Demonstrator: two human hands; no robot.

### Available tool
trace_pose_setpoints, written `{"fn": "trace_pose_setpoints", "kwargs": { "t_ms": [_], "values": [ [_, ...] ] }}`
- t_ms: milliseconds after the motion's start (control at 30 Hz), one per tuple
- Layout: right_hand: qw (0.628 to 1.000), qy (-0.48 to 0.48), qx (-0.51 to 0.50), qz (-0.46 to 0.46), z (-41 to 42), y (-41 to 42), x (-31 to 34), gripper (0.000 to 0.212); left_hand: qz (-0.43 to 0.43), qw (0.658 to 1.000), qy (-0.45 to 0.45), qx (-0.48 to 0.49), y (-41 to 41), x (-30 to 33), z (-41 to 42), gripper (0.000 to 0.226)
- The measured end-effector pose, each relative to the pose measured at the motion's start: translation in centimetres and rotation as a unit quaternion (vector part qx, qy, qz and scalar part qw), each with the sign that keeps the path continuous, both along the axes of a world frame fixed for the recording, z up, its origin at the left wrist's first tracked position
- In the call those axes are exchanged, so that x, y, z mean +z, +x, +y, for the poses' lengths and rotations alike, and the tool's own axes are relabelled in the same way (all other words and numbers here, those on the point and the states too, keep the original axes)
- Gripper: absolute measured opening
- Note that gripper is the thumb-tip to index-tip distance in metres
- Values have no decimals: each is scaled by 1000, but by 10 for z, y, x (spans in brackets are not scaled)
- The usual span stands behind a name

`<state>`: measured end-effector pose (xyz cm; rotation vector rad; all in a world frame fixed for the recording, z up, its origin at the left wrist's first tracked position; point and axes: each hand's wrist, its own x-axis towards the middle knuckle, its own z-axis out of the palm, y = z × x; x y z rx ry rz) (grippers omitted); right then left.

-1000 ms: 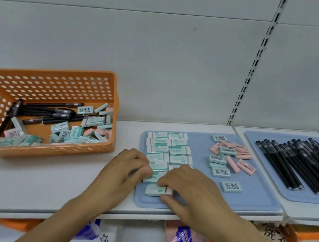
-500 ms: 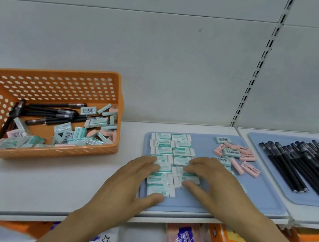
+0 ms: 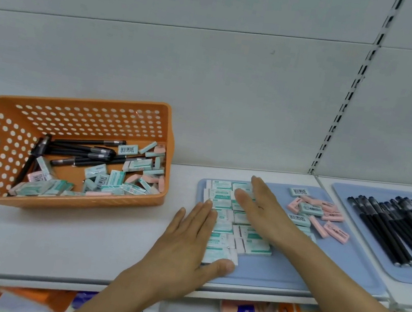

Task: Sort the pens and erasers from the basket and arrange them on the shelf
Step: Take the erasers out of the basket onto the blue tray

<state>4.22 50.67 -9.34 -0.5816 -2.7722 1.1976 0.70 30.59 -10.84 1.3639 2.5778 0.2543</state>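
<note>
The green erasers (image 3: 223,194) lie flat in two neat columns on the left part of a blue mat (image 3: 275,275), each with its long side running left to right, the columns running from the shelf's front edge toward the back wall. The left hand (image 3: 183,248) lies flat with straight fingers along the left side of the block, its thumb against the nearest eraser. The right hand (image 3: 261,208) rests flat with straight fingers on the right column, gripping nothing. On the same mat, to the right, pink erasers (image 3: 333,229) and a few green ones lie scattered at mixed angles. Further right, a second blue mat (image 3: 395,275) holds black pens (image 3: 386,231) laid side by side, angled from back-left to front-right. An orange basket (image 3: 73,106) on the left holds more pens and erasers in a jumble. All sit on a white shelf (image 3: 65,247) against a pale panelled wall (image 3: 211,76).
</note>
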Motion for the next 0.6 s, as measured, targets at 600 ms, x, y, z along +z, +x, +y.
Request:
{"fn": "trace_pose_setpoints", "kwargs": {
  "t_ms": [600],
  "values": [
    [898, 252, 330, 143, -130, -82, 113, 38, -23, 986, 42, 161, -123, 110, -141, 49]
  ]
}}
